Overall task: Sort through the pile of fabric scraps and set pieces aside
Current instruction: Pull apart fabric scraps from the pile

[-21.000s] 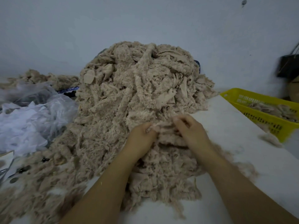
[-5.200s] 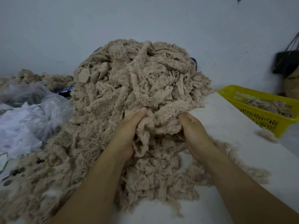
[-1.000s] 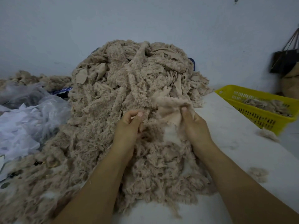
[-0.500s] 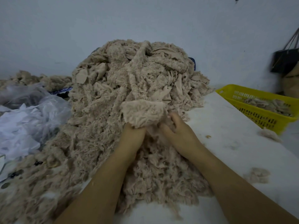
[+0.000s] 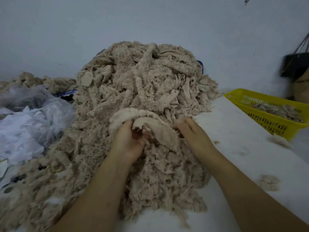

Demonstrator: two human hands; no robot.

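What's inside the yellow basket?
The yellow basket holds a few tan fluffy fabric scraps, like the ones in the big pile. Its near wall hides the bottom, so anything lying underneath them can't be seen.

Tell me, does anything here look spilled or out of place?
Two small tufts of fluff and lie loose on the table, apart from the pile and outside the yellow basket.

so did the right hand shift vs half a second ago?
Yes. The right hand has moved right, toward the yellow basket, spreading the scrap away from the left hand.
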